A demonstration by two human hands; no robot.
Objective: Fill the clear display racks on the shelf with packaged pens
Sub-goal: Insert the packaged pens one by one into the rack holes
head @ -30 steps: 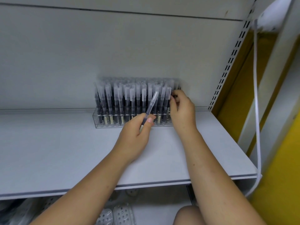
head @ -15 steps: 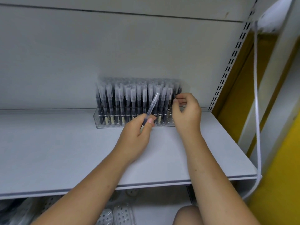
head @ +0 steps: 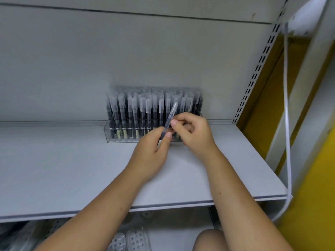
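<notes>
I am seeing soft, even light with no glare on the fingers (head: 173,122). The pen (head: 171,115) that the left hand (head: 150,153) and right hand (head: 195,134) are pinching is reading fairly sharp. Just behind the fingers, the racked pens (head: 145,105) are smearing into haze at their caps. Below the fingers, the hands are casting only a faint shadow on the shelf (head: 54,169). Far right of them the slotted upright (head: 257,69) is bowing with the lens, and a white shape (head: 304,17) is blowing out. Under the shelf the picture is going dim.
</notes>
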